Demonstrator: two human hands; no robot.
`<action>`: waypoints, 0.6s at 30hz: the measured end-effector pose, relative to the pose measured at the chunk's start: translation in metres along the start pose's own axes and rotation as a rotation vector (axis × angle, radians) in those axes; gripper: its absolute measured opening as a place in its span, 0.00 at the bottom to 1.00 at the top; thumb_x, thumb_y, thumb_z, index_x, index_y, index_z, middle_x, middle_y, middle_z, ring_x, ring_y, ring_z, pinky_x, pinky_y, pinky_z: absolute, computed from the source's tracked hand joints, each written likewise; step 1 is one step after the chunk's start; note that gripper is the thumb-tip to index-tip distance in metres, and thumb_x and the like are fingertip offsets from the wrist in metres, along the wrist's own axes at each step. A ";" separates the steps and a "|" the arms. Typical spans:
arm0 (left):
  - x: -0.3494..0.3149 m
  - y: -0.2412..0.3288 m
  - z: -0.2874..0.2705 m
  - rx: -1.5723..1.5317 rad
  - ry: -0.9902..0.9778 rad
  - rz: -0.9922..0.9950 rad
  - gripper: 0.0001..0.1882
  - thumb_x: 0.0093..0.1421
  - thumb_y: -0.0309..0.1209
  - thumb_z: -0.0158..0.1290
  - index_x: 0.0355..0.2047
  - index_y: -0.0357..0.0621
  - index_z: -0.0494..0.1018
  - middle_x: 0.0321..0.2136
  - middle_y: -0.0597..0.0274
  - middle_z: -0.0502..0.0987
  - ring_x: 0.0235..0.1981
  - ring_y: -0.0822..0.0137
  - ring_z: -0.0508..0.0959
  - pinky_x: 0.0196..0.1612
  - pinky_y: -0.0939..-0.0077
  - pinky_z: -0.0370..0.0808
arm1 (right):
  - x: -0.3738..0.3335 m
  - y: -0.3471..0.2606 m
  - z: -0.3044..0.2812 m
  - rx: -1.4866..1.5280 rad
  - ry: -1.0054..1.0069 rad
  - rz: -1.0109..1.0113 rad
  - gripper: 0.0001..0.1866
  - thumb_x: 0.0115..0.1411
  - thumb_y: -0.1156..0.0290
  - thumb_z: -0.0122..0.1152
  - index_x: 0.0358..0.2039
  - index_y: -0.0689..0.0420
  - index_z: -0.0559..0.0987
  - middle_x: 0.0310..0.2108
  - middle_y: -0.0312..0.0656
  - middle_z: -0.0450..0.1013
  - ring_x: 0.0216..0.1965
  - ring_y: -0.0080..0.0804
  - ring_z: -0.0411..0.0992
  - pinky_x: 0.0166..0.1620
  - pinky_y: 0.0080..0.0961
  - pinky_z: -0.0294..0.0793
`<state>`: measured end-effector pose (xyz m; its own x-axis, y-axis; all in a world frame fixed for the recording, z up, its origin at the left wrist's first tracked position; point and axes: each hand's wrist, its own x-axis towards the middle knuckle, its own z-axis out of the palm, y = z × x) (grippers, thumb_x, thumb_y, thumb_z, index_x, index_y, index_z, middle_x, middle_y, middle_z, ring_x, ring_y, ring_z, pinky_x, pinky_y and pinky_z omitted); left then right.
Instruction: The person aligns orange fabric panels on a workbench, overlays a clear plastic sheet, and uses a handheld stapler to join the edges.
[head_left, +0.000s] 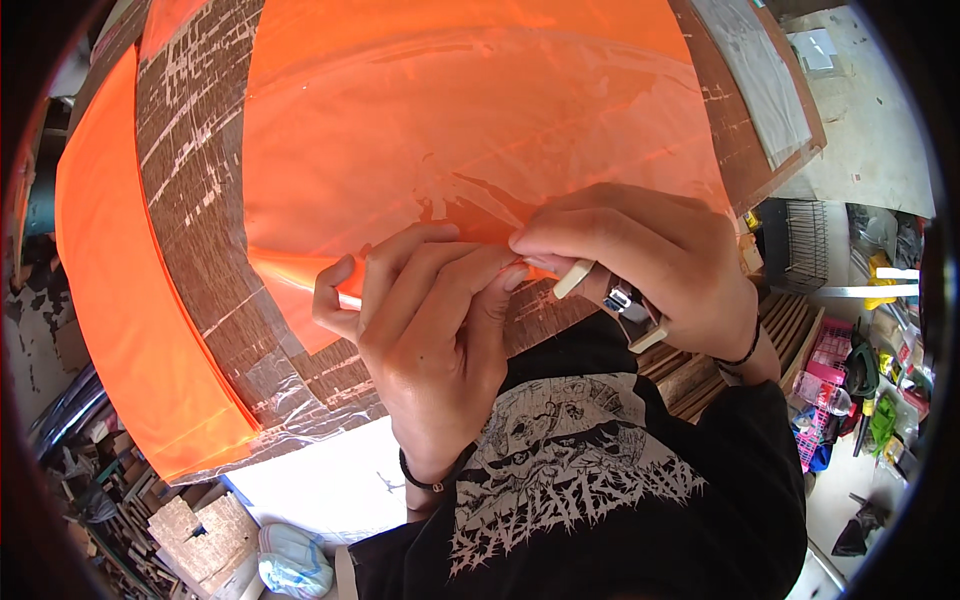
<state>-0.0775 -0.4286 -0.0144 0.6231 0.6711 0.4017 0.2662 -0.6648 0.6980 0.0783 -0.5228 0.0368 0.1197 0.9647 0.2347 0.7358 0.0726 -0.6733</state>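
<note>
Both hands meet at the near edge of a large orange sheet [330, 130], which looks covered by a clear, glossy film with wrinkles near my fingers. My left hand [430, 320] pinches the sheet's edge between thumb and forefinger, its other fingers curled beside a raised fold. Right against it, the thumb and forefinger of my right hand [650, 250] also pinch at the edge. Tucked in the right palm is a small tool [622, 298] with cream-coloured ends and a shiny metal part; its exact kind is hidden by the hand.
Under the sheet lies a worn brown board [200, 200]. A second orange sheet [150, 300] drapes over its left side, and a clear plastic strip [755, 80] lies at the far right. Wooden slats [690, 385], a wire rack [806, 240] and a pink basket [825, 370] stand on the right; wood scraps [205, 540] lie lower left.
</note>
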 end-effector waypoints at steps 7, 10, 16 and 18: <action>0.000 -0.001 -0.001 0.014 -0.006 0.007 0.05 0.51 0.30 0.64 0.28 0.50 0.79 0.27 0.73 0.78 0.39 0.69 0.76 0.56 0.57 0.49 | 0.009 0.008 -0.003 -0.091 -0.100 -0.175 0.19 0.48 0.79 0.64 0.44 0.60 0.77 0.35 0.43 0.77 0.31 0.31 0.78 0.32 0.24 0.77; 0.000 -0.001 -0.001 -0.019 0.006 0.023 0.04 0.51 0.30 0.64 0.28 0.50 0.79 0.27 0.73 0.78 0.39 0.69 0.76 0.56 0.56 0.49 | 0.012 0.014 -0.001 -0.092 -0.114 -0.228 0.21 0.47 0.78 0.65 0.44 0.60 0.77 0.34 0.43 0.77 0.30 0.32 0.78 0.32 0.26 0.77; -0.001 -0.002 -0.001 -0.027 -0.017 -0.012 0.04 0.53 0.31 0.63 0.29 0.50 0.80 0.27 0.73 0.78 0.39 0.70 0.76 0.56 0.57 0.49 | 0.015 0.019 -0.010 -0.006 -0.140 -0.146 0.17 0.51 0.76 0.67 0.43 0.59 0.79 0.33 0.43 0.78 0.31 0.34 0.79 0.34 0.26 0.78; -0.001 -0.002 -0.001 -0.023 -0.026 -0.023 0.04 0.52 0.31 0.63 0.29 0.51 0.80 0.27 0.73 0.78 0.39 0.70 0.76 0.56 0.57 0.49 | 0.015 0.020 -0.014 -0.023 -0.152 -0.119 0.15 0.51 0.78 0.67 0.42 0.59 0.80 0.34 0.42 0.79 0.32 0.33 0.79 0.34 0.23 0.78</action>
<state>-0.0794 -0.4276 -0.0158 0.6364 0.6769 0.3698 0.2635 -0.6414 0.7206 0.1039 -0.5108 0.0369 -0.0702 0.9769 0.2020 0.7539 0.1846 -0.6305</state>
